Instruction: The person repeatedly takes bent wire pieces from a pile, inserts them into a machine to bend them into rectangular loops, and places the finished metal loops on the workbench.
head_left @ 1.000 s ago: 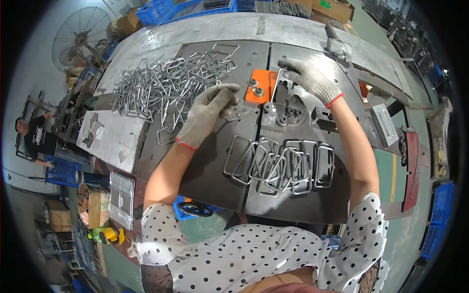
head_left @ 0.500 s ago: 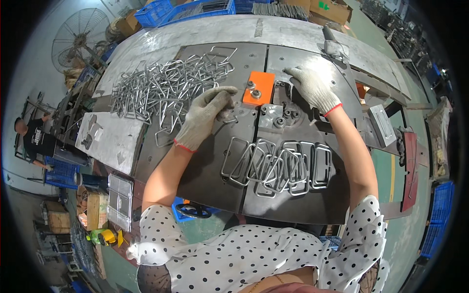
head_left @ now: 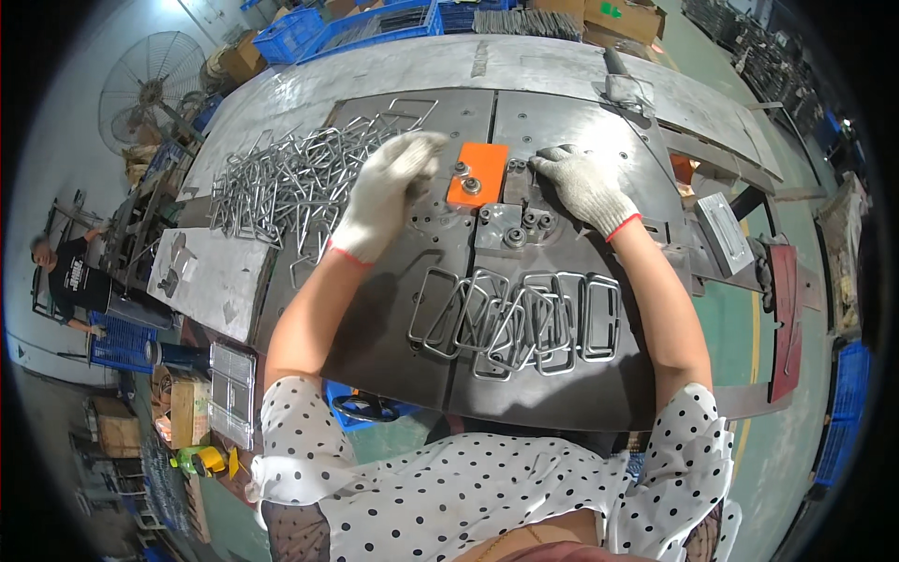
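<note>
My left hand (head_left: 382, 192), in a white knit glove with a red cuff, hovers left of an orange block (head_left: 483, 169). Its fingers are bent together, and whatever they hold is hidden. The gloved right hand (head_left: 585, 185) reaches to the right side of a bolted metal fixture (head_left: 510, 225). Its fingers are drawn together there, with their grip out of sight. Beyond the left forearm spreads a heap of bent wire frames (head_left: 300, 173). Between my forearms lies a cluster of rectangular wire frames (head_left: 520, 323), several of them overlapping.
A grey steel worktable (head_left: 375, 356) carries everything. Blue crates (head_left: 375, 33) stand past its far edge. At the right is a pale metal block (head_left: 723, 232); below the table at the left is a black handwheel (head_left: 367, 406). A person (head_left: 82, 276) is at the far left.
My left hand has risen a little farther from me and turned, showing more of its back. The right hand has come nearer to me and closer to the fixture. The view has shifted slightly.
</note>
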`<action>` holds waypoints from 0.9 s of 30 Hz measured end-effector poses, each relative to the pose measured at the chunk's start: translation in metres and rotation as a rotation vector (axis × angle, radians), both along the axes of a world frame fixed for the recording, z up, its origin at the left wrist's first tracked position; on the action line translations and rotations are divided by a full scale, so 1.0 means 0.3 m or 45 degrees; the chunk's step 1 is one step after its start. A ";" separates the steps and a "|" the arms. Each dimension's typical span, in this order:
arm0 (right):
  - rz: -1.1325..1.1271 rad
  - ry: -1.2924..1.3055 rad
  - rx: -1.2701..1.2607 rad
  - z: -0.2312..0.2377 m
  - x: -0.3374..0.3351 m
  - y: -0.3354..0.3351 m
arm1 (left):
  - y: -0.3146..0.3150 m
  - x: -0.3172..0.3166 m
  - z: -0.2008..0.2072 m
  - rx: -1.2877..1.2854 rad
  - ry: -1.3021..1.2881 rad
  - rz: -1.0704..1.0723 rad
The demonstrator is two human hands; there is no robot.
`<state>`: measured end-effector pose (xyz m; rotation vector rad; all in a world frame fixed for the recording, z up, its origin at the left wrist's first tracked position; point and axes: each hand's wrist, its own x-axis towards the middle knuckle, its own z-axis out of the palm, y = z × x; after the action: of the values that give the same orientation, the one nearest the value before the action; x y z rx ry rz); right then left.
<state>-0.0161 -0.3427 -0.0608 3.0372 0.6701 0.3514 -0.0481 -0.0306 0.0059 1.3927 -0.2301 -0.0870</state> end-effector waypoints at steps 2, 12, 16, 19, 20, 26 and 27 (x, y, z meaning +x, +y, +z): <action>0.022 -0.007 0.036 -0.016 0.009 -0.004 | -0.088 0.010 0.069 0.197 -0.070 -0.110; 0.017 0.006 0.097 -0.004 -0.003 0.011 | -0.273 0.124 -0.062 -0.160 -0.005 -0.461; 0.047 -0.008 0.100 -0.018 0.016 0.000 | -0.279 0.120 -0.083 -0.106 0.066 -0.589; 0.026 0.044 0.124 -0.019 0.018 0.001 | -0.281 0.114 -0.079 -0.065 0.036 -0.574; 0.034 0.026 0.139 -0.027 0.020 0.001 | -0.285 0.114 -0.080 -0.058 0.024 -0.556; 0.050 -0.005 0.156 -0.028 0.015 -0.002 | -0.288 0.117 -0.091 -0.070 -0.002 -0.550; 0.047 0.008 0.146 -0.028 0.015 -0.003 | -0.289 0.116 -0.092 -0.068 0.004 -0.548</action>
<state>-0.0116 -0.3434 -0.0692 3.1384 0.7327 0.3945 -0.0133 -0.1174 -0.0216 1.2715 -0.5239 -0.4363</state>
